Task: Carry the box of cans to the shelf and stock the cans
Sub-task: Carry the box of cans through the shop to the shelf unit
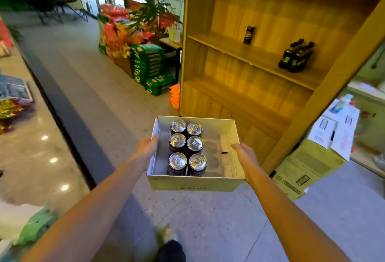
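Observation:
I hold a shallow white cardboard box (193, 184) in front of me above the floor. My left hand (146, 147) grips its left wall and my right hand (245, 155) grips its right wall. Several dark cans with silver tops (187, 147) stand in two rows in the left half of the box; the right half holds only a clear liner. The wooden shelf unit (250, 57) rises just beyond the box, to the upper right. One dark can (248, 34) and a pack of dark bottles (295, 56) stand on its middle shelf.
Cardboard cartons (308, 168) and white boxes (337, 128) sit on the floor right of the shelf. Green and red packs (150, 66) and a plant are stacked left of it. A dark floor strip (68, 116) and a counter run along the left. My shoe (170, 249) shows below.

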The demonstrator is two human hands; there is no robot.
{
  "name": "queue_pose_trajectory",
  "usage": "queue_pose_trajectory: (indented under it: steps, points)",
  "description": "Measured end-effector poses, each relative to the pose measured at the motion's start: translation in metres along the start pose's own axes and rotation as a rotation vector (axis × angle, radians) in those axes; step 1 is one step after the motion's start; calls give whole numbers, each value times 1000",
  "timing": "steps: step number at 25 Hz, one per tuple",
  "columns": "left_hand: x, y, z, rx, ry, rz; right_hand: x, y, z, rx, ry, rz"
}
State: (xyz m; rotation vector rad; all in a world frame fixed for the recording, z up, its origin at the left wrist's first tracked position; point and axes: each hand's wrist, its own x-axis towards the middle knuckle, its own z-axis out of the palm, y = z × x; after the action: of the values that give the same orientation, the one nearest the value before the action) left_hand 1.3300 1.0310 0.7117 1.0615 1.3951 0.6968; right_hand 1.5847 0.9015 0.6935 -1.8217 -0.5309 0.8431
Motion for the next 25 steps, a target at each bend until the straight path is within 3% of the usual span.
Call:
queue_pose_trajectory:
  steps: [11,25]
  points:
    - [236,113,21,-114,209,-86,288,-109,132,-109,-204,-16]
    - [463,221,24,-143,497,-153,548,-238,289,-203,-481,-107]
